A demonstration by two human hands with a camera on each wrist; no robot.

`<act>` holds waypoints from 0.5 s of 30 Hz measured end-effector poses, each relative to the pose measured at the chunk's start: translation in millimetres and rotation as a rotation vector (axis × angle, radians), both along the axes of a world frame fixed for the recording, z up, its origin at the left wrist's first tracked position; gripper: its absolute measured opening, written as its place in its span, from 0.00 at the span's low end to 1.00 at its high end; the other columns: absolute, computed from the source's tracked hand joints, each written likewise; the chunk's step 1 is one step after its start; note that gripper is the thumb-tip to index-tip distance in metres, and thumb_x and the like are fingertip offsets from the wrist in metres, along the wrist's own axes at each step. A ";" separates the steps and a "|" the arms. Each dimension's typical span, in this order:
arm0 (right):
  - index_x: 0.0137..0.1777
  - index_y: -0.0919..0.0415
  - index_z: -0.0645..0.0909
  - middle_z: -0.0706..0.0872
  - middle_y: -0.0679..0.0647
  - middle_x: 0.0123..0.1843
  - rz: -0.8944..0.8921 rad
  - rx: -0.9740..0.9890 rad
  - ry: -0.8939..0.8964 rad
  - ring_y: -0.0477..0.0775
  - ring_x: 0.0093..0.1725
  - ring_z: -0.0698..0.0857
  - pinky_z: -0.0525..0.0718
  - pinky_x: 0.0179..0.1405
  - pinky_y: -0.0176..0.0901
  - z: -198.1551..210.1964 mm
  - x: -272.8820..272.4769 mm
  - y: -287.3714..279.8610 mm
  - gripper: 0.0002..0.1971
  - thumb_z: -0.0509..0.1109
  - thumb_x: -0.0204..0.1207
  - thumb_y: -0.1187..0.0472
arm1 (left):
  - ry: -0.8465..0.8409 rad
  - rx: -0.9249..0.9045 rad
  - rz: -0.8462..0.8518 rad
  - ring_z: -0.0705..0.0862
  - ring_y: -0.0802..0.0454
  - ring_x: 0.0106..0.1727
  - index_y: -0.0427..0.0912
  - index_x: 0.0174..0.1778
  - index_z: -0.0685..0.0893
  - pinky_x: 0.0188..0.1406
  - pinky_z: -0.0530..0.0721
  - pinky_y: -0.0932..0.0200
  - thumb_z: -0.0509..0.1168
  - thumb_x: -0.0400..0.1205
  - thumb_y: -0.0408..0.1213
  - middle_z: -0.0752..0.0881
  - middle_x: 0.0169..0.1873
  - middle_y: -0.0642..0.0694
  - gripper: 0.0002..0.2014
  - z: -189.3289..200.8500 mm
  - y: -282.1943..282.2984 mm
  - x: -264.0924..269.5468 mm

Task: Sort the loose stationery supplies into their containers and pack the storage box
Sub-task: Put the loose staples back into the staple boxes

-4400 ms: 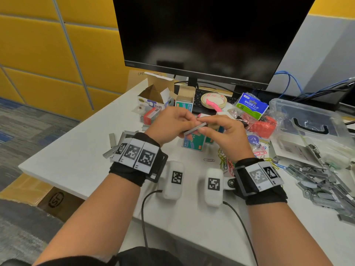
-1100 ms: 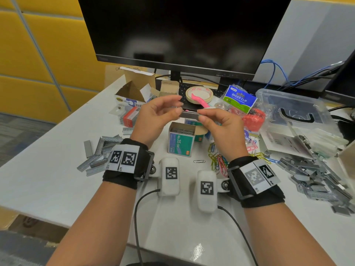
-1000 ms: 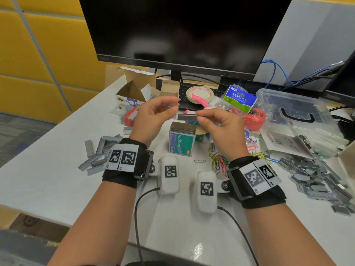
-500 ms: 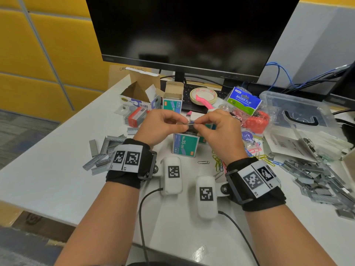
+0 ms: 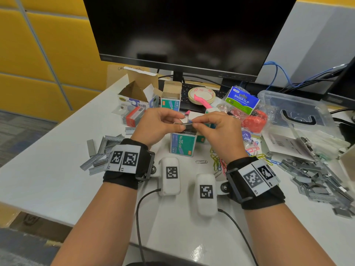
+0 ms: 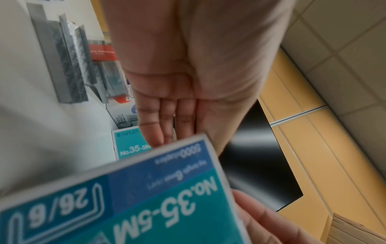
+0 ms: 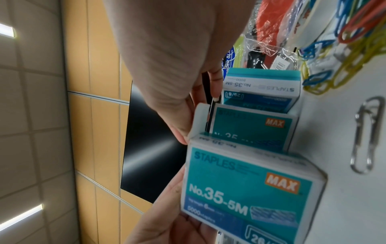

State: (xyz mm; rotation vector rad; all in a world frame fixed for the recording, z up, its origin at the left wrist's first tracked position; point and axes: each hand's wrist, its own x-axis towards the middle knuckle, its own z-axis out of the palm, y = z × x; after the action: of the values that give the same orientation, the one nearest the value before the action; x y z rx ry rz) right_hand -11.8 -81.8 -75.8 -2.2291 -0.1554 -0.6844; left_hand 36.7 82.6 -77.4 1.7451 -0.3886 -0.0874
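Both hands hold one grey strip of staples (image 5: 184,125) between them, just over the open top of a teal "No.35-5M" staple box (image 5: 182,145) that stands upright on the white table (image 5: 48,179). My left hand (image 5: 172,123) pinches the strip's left end and my right hand (image 5: 201,124) pinches its right end. In the left wrist view the same teal box (image 6: 146,189) fills the foreground below my left hand (image 6: 167,115). The right wrist view shows the box (image 7: 246,186) with more teal boxes behind it.
Loose staple strips lie in a left pile (image 5: 99,152) and a larger right pile (image 5: 317,177). Coloured paper clips (image 5: 219,162), a binder clip bag (image 5: 242,99), a tape roll (image 5: 201,95), an open carton (image 5: 136,93) and a clear storage box (image 5: 295,112) crowd the back. A monitor (image 5: 182,31) stands behind.
Both hands have brought the staple strip down from well above the teal box to just over its open top, and the fingertips have closed in on the strip.
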 end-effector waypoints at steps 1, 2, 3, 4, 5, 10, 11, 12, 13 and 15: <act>0.46 0.57 0.90 0.87 0.46 0.40 -0.002 0.023 0.015 0.43 0.45 0.82 0.80 0.48 0.38 0.3 -0.1 -0.2 0.05 0.74 0.72 0.63 | -0.001 0.000 0.002 0.88 0.62 0.37 0.46 0.45 0.86 0.38 0.85 0.71 0.73 0.72 0.26 0.88 0.38 0.49 0.11 0.1 0.0 -0.1; 0.46 0.57 0.90 0.86 0.43 0.39 0.000 0.045 0.032 0.40 0.44 0.82 0.79 0.46 0.33 0.7 -0.1 -0.7 0.05 0.74 0.72 0.63 | -0.004 0.001 0.005 0.88 0.61 0.38 0.46 0.46 0.86 0.39 0.85 0.71 0.74 0.72 0.26 0.88 0.38 0.48 0.11 0.1 -0.2 -0.3; 0.45 0.57 0.90 0.85 0.42 0.38 0.005 0.059 0.054 0.38 0.42 0.82 0.78 0.43 0.28 1.4 -0.1 -1.4 0.04 0.74 0.73 0.62 | -0.008 0.006 0.008 0.88 0.60 0.39 0.46 0.46 0.86 0.40 0.85 0.70 0.74 0.72 0.27 0.88 0.39 0.48 0.11 0.2 -0.6 -0.5; 0.45 0.57 0.90 0.85 0.41 0.37 0.013 0.062 0.081 0.36 0.41 0.82 0.77 0.40 0.24 2.2 -0.1 -2.1 0.04 0.74 0.73 0.62 | -0.012 0.017 0.012 0.88 0.58 0.41 0.46 0.45 0.86 0.40 0.86 0.68 0.74 0.73 0.28 0.89 0.40 0.48 0.10 0.4 -1.1 -0.9; 0.44 0.56 0.89 0.85 0.41 0.37 0.021 0.058 0.105 0.35 0.40 0.82 0.77 0.38 0.22 3.2 -0.3 -2.8 0.03 0.74 0.73 0.62 | -0.017 0.036 0.013 0.88 0.56 0.42 0.47 0.45 0.86 0.40 0.86 0.66 0.74 0.73 0.30 0.89 0.40 0.48 0.09 0.7 -1.8 -1.2; 0.44 0.57 0.89 0.84 0.41 0.37 0.015 -0.004 0.087 0.38 0.41 0.80 0.77 0.41 0.29 4.4 -0.8 -2.7 0.04 0.74 0.73 0.62 | -0.051 0.092 0.014 0.86 0.59 0.37 0.48 0.42 0.87 0.25 0.78 0.72 0.73 0.75 0.33 0.88 0.37 0.51 0.06 2.0 -3.1 -3.3; 0.45 0.58 0.89 0.84 0.43 0.38 0.014 -0.019 0.079 0.39 0.42 0.79 0.76 0.42 0.32 3.8 -0.4 -2.4 0.04 0.73 0.73 0.62 | -0.053 0.086 0.016 0.86 0.59 0.37 0.48 0.42 0.86 0.24 0.78 0.72 0.73 0.75 0.32 0.88 0.37 0.51 0.06 2.2 -3.0 -3.3; 0.45 0.58 0.89 0.84 0.44 0.39 0.016 -0.030 0.074 0.42 0.43 0.79 0.76 0.44 0.35 3.2 0.3 -2.2 0.04 0.73 0.73 0.63 | -0.054 0.082 0.020 0.86 0.59 0.37 0.48 0.41 0.86 0.24 0.79 0.72 0.73 0.75 0.32 0.88 0.36 0.51 0.06 2.2 -3.0 -3.5; 0.45 0.58 0.89 0.84 0.45 0.40 0.019 -0.038 0.070 0.44 0.45 0.79 0.76 0.45 0.37 2.4 0.9 -2.2 0.04 0.73 0.73 0.63 | -0.054 0.080 0.026 0.86 0.59 0.36 0.49 0.41 0.86 0.24 0.78 0.72 0.73 0.75 0.31 0.88 0.36 0.51 0.07 2.1 -3.4 -3.9; 0.44 0.58 0.89 0.84 0.46 0.40 0.025 -0.050 0.063 0.47 0.46 0.79 0.76 0.46 0.41 1.2 1.4 -2.8 0.04 0.73 0.73 0.63 | -0.053 0.078 0.038 0.85 0.59 0.36 0.49 0.40 0.86 0.24 0.78 0.73 0.73 0.74 0.31 0.88 0.35 0.51 0.07 1.9 -4.3 -4.3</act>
State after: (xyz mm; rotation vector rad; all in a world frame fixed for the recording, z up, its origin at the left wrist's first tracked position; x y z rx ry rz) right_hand -10.4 -84.6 -74.5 -2.2901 -0.1701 -0.6026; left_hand 32.4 78.3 -75.4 1.8344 -0.3954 -0.0295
